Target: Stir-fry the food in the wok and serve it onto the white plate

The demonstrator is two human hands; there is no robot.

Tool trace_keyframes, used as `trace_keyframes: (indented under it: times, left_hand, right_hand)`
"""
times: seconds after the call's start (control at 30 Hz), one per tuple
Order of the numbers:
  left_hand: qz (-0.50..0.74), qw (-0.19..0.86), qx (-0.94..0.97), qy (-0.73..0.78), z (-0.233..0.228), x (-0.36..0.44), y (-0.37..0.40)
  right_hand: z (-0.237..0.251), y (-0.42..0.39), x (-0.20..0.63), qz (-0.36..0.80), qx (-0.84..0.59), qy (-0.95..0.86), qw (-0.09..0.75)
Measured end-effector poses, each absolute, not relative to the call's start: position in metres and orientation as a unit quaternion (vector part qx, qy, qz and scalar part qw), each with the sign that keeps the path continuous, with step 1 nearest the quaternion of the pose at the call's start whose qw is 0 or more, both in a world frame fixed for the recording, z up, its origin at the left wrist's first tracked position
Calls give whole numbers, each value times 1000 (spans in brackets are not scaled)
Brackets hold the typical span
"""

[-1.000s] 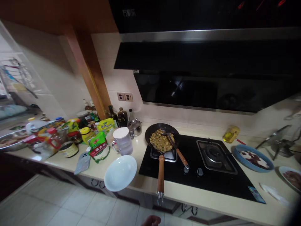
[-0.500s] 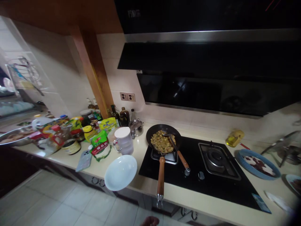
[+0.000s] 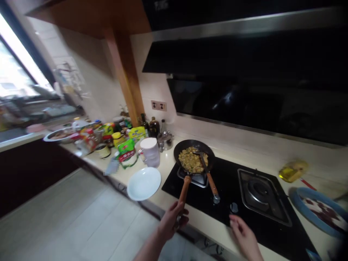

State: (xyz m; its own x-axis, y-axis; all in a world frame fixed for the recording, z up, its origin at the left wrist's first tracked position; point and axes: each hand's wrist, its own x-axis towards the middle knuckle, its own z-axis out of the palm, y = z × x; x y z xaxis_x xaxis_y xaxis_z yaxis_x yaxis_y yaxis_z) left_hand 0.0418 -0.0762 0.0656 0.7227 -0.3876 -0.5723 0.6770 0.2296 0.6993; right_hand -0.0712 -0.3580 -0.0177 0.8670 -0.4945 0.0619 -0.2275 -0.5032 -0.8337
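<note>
A black frying pan [image 3: 211,156] with chopped, yellowish-brown cooked food [image 3: 190,159] stands on the left burner. My left hand [image 3: 174,219] is closed around the end of its wooden handle. In the pan rests a spatula [image 3: 211,181], its wooden handle leaning over the rim toward me. My right hand [image 3: 241,232] is just in front of the stove knob [image 3: 233,207], fingers curled together, with nothing visible in them. Whether a fingertip touches the knob I cannot tell. Left of the stove a white plate [image 3: 144,184] lies near the counter edge.
A water pitcher [image 3: 150,154], a green bag [image 3: 127,152], jars and bottles crowd the left counter. On the right are the second burner [image 3: 258,190], an oil bottle [image 3: 289,174] and a blue dish [image 3: 301,210] of dark red and white food. The range hood [image 3: 231,94] hangs above.
My left hand has come up and taken hold of the pan's handle. My right hand has come into view by the stove knob. The view has turned somewhat to the left.
</note>
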Motion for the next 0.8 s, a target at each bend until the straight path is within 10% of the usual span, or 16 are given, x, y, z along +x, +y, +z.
trace_keyframes:
  times: [0.43,0.63,0.8]
  left_hand:
    - [-379,766,505,121,60,58,-54]
    - [-412,728,547,31,48,83,-21]
    - [-182,680,705,86,47,192,53]
  right_hand:
    - [47,-366,65,-127,-966,-223,16]
    - [54,-347,67,-165,-974,-148,39]
    - [66,-333,42,-241,-953,-68,171]
